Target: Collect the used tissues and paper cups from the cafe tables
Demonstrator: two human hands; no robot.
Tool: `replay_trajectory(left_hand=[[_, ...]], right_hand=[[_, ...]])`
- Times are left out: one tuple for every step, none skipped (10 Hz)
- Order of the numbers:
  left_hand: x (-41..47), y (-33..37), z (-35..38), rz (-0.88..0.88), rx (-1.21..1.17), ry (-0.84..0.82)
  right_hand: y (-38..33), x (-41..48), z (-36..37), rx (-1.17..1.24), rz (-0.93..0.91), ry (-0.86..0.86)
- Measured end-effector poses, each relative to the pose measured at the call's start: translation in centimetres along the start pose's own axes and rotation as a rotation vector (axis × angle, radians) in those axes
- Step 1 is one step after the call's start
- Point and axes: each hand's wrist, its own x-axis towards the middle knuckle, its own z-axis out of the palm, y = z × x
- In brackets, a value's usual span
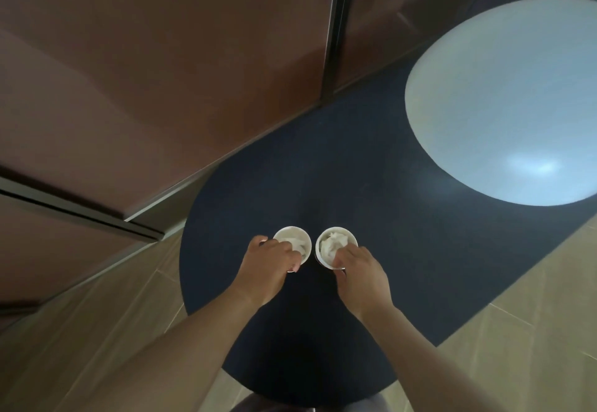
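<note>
Tissue-filled cups [290, 232] [336, 231] in both hands [273, 263] [361, 269]

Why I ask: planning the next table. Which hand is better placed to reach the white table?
Probably right: the right hand is on the white table's side, the left hand farther. Both grip paper cups.

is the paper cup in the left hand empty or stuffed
Stuffed: the paper cup that the left hand grips is upright, and crumpled white tissue shows inside its open mouth, close to the rim.
</note>
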Motion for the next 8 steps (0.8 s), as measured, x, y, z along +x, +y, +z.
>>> replay_trajectory(left_hand=[[0.1, -0.3, 0.7, 0.021, 0.014, -0.010], [0.6, -0.3, 0.7, 0.040, 0.016, -0.016], [0.8, -0.3, 0.1, 0.053, -0.005, -0.027], [0.5, -0.7, -0.3, 0.088, -0.040, -0.015], [-0.2, -0.9, -0.9, 0.106, -0.045, 0.002], [-0.9, -0.8, -1.4, 0.105, -0.047, 0.017], [-2.0, -0.8, -2.5, 0.086, -0.048, 0.057], [-2.8, -0.7, -3.5, 0.053, -0.084, 0.123]], right_hand=[[-0.2, 0.0, 0.5, -0.015, -0.010, -0.018], [-0.6, 0.3, 1.0, -0.034, -0.028, -0.037], [-0.9, 0.4, 1.2, -0.021, -0.020, -0.049], [-1.0, 0.1, 1.0, 0.016, -0.010, -0.039], [-1.2, -0.4, 0.7, 0.032, -0.010, -0.038], [-1.3, -0.9, 0.3, 0.039, -0.010, -0.008], [-1.9, -1.4, -0.5, 0.055, -0.024, 0.015], [-2.4, -1.9, -1.2, 0.134, -0.035, 0.047]])
